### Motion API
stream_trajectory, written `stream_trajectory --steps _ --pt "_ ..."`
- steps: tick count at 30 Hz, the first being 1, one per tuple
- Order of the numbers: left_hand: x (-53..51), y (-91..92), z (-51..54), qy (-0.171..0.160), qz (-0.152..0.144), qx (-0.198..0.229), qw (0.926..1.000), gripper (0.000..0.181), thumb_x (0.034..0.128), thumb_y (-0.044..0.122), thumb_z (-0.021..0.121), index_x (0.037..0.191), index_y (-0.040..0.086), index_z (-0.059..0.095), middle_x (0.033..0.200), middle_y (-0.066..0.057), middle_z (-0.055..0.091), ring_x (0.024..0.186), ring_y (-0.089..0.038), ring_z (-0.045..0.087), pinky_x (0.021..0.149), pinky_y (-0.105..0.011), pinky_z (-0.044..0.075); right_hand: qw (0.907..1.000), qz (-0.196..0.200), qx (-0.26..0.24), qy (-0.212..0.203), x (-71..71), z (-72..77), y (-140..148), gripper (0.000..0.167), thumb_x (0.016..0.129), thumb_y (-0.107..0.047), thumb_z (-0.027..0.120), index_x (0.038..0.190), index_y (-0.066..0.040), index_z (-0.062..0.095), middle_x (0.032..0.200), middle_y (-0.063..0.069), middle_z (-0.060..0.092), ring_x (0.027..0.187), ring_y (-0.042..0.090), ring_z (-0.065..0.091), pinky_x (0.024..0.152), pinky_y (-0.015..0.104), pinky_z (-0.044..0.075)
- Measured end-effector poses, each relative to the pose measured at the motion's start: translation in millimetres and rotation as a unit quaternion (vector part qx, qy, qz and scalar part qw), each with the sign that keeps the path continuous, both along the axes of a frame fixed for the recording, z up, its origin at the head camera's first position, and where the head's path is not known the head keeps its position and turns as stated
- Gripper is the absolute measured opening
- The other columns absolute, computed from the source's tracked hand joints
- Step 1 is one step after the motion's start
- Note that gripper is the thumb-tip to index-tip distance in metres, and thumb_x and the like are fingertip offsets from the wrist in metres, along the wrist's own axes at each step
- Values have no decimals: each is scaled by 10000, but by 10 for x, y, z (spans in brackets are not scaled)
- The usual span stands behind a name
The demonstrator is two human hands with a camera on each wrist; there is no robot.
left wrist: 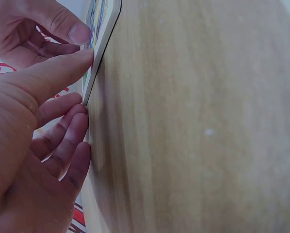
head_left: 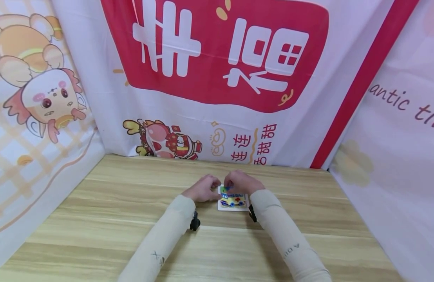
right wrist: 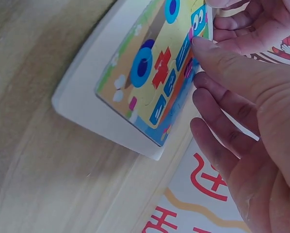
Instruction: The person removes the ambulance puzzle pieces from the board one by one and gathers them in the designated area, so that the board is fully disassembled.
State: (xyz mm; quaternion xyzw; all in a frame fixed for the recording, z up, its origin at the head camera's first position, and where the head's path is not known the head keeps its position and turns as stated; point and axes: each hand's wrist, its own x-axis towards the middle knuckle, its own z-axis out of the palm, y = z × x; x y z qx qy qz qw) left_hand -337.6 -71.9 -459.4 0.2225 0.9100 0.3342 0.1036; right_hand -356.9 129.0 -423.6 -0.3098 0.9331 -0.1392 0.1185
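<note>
A white-bordered jigsaw board (head_left: 234, 208) with a yellow ambulance picture lies flat on the wooden table. In the right wrist view its picture (right wrist: 164, 68) shows blue wheels, a red cross and cut lines. My left hand (head_left: 204, 188) is at the far left corner; in the left wrist view its thumb (left wrist: 84, 58) touches the board's edge, with the other fingers loosely bent beside the corner. My right hand (head_left: 243, 182) reaches over the far edge. Its thumb (right wrist: 208, 48) presses on the picture, fingers alongside the edge. Any loose piece under these fingertips is hidden.
The wooden table (head_left: 132, 219) extends around the board. Behind it hangs a white and red printed cloth (head_left: 217, 58), with further printed cloth on both sides. Dark wrist straps (head_left: 195, 221) show below the sleeves.
</note>
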Motion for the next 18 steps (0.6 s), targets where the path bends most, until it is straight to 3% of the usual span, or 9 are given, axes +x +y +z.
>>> stream_trajectory --steps 11,18 --pt "-31 -11 -26 -74 19 54 10000 505 926 208 816 1357 7 645 1321 -142 631 1228 -282 597 1128 -461 500 9993 -147 -47 -346 -33 37 -44 159 892 -82 835 1046 -91 797 999 16 777 913 135 693 914 349 612" --pt "-14 -14 -25 -14 -3 13 10000 516 936 211 809 1376 10 630 1311 -128 606 1217 -265 588 1123 -446 500 9993 -135 -47 -353 -70 17 -26 148 879 -91 847 1016 -95 792 940 -13 759 855 116 678 859 312 609"
